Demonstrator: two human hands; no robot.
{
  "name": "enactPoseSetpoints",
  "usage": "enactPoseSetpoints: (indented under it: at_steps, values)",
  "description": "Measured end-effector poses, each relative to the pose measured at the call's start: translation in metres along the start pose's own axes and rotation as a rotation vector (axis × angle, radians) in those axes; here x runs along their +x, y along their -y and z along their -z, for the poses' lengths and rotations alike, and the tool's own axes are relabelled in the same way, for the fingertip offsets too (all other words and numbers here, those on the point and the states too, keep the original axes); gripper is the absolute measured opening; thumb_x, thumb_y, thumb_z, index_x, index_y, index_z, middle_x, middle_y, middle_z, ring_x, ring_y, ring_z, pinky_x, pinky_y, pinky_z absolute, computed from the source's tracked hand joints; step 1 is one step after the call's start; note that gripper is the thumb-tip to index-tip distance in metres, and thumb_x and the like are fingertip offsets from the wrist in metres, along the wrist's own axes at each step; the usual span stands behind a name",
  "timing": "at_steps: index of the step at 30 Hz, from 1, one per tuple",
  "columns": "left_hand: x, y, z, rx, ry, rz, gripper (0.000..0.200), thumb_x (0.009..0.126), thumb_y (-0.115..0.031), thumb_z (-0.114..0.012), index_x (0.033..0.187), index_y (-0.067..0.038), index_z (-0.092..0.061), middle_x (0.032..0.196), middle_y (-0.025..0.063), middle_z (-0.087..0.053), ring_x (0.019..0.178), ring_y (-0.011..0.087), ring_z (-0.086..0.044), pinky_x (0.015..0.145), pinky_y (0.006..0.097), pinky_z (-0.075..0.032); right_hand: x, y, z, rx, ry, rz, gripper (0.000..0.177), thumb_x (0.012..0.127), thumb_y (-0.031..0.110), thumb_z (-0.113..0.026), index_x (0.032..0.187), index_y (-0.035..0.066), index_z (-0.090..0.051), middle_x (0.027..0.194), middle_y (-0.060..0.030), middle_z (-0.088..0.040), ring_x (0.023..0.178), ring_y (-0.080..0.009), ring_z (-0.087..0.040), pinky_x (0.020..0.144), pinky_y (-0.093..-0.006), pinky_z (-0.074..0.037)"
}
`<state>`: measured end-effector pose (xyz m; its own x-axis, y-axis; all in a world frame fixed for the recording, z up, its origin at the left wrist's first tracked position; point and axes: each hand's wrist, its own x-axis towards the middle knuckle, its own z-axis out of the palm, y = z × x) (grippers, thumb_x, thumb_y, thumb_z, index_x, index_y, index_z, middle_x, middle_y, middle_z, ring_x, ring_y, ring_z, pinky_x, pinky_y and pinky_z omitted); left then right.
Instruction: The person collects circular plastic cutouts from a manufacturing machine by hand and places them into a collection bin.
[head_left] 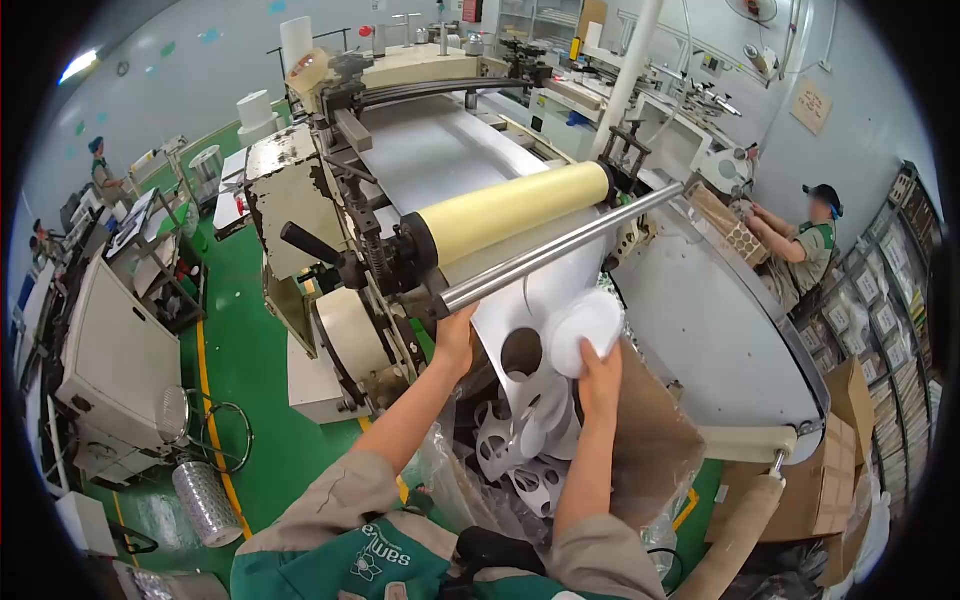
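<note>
My right hand (600, 375) is closed on a stack of round white discs (582, 328), thumb on the near face. The discs are held in front of a white sheet (497, 318) that hangs from the machine's rollers. A round hole (521, 354) is cut through the sheet. At the sheet's left edge, just under the steel bar (560, 250), my left hand (455, 342) is closed, with its fingers partly hidden. Below both hands, punched white scrap (515, 440) with round holes lies crumpled inside a plastic-lined carton (655, 415).
A yellow roller (515, 212) spans the machine above the bar. On the right stand a large grey panel (710, 300) and cardboard boxes (790, 480). A co-worker (805, 245) handles a carton at the right. A grey cabinet (115, 345) and metal cylinder (207, 500) stand left on green floor.
</note>
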<state>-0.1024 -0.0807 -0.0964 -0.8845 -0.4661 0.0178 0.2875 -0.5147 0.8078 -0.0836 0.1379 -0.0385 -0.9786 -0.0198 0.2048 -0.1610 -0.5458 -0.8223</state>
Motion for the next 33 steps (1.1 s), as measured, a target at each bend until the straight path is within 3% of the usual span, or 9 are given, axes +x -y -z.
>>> enactPoseSetpoints:
  at_steps: [3,4,7,12,13,22,25,29,33]
  values:
    - [-0.021,-0.021,-0.026,-0.116,0.111,0.088,0.018,0.089,-0.017,-0.052,0.099,-0.003,-0.057,0.095,0.0034,-0.062,0.088,0.0113,-0.057,0.076,0.0272,-0.045,0.038,-0.044,-0.011,-0.524,0.124,-0.083,0.045,0.077,0.004,-0.065,0.117,-0.004,-0.046,0.105,-0.0112,-0.057,0.096,-0.0183,-0.056,0.083,-0.0293,-0.045]
    - [-0.037,-0.031,-0.035,-0.053,0.126,0.111,0.021,0.090,-0.019,-0.050,0.100,-0.002,-0.056,0.096,0.0043,-0.061,0.089,0.0121,-0.057,0.076,0.0282,-0.046,0.039,-0.026,-0.041,-0.335,0.324,-0.236,0.043,0.077,0.008,-0.066,0.114,-0.004,-0.048,0.102,-0.0110,-0.058,0.094,-0.0165,-0.056,0.080,-0.0278,-0.045]
    - [-0.050,-0.029,-0.025,-0.055,0.122,0.286,0.025,0.091,-0.023,-0.048,0.102,-0.002,-0.055,0.098,0.0046,-0.061,0.089,0.0127,-0.057,0.076,0.0285,-0.046,0.044,-0.037,-0.036,-0.178,0.322,-0.445,0.041,0.079,0.010,-0.065,0.112,-0.007,-0.048,0.104,-0.0132,-0.057,0.094,-0.0170,-0.055,0.083,-0.0294,-0.044]
    - [-0.023,-0.045,-0.026,-0.106,0.112,0.244,0.042,0.093,-0.031,-0.040,0.120,0.000,-0.043,0.118,0.0172,-0.050,0.111,0.0262,-0.050,0.093,0.0378,-0.041,0.014,-0.039,0.021,0.487,-0.028,-0.258,0.037,0.084,0.012,-0.059,0.119,0.007,-0.046,0.116,-0.0055,-0.053,0.107,-0.0199,-0.050,0.094,-0.0388,-0.039]
    - [-0.011,-0.044,-0.023,-0.145,0.150,0.199,0.040,0.092,-0.031,-0.041,0.122,-0.004,-0.042,0.118,0.0128,-0.051,0.110,0.0236,-0.050,0.092,0.0381,-0.041,0.007,-0.034,0.025,0.533,-0.104,-0.237,0.037,0.085,0.013,-0.059,0.119,0.009,-0.046,0.116,-0.0045,-0.052,0.109,-0.0198,-0.049,0.095,-0.0390,-0.038]
    - [0.005,-0.034,-0.028,-0.241,0.068,0.079,0.030,0.089,-0.015,-0.049,0.118,-0.005,-0.047,0.112,0.0072,-0.055,0.105,0.0206,-0.050,0.091,0.0315,-0.040,-0.041,-0.018,0.048,0.168,0.114,-0.430,0.032,0.084,0.009,-0.058,0.114,0.000,-0.049,0.104,-0.0072,-0.059,0.092,-0.0168,-0.059,0.082,-0.0326,-0.048]
    - [-0.017,-0.025,-0.020,-0.125,0.140,0.232,0.031,0.087,-0.013,-0.051,0.116,-0.001,-0.049,0.112,0.0077,-0.055,0.104,0.0209,-0.051,0.090,0.0322,-0.039,-0.101,-0.038,0.079,0.121,0.189,-0.809,0.029,0.084,0.012,-0.060,0.109,0.000,-0.052,0.098,-0.0065,-0.062,0.081,-0.0157,-0.062,0.074,-0.0308,-0.051]
    - [-0.037,-0.018,-0.019,-0.131,0.198,0.276,0.030,0.084,-0.018,-0.056,0.107,0.000,-0.053,0.110,0.0087,-0.055,0.101,0.0197,-0.052,0.089,0.0323,-0.038,-0.230,-0.033,0.104,0.282,0.238,-1.145,0.031,0.085,0.016,-0.058,0.112,0.004,-0.051,0.099,-0.0022,-0.061,0.092,-0.0143,-0.059,0.079,-0.0305,-0.049]
    - [-0.031,-0.001,-0.012,0.044,0.081,0.223,0.032,0.083,-0.022,-0.059,0.104,0.001,-0.055,0.101,0.0060,-0.057,0.096,0.0153,-0.050,0.089,0.0299,-0.035,-0.362,0.034,0.132,0.144,-0.132,-1.046,0.026,0.085,0.016,-0.057,0.108,0.006,-0.052,0.096,-0.0028,-0.061,0.086,-0.0129,-0.058,0.073,-0.0276,-0.049]
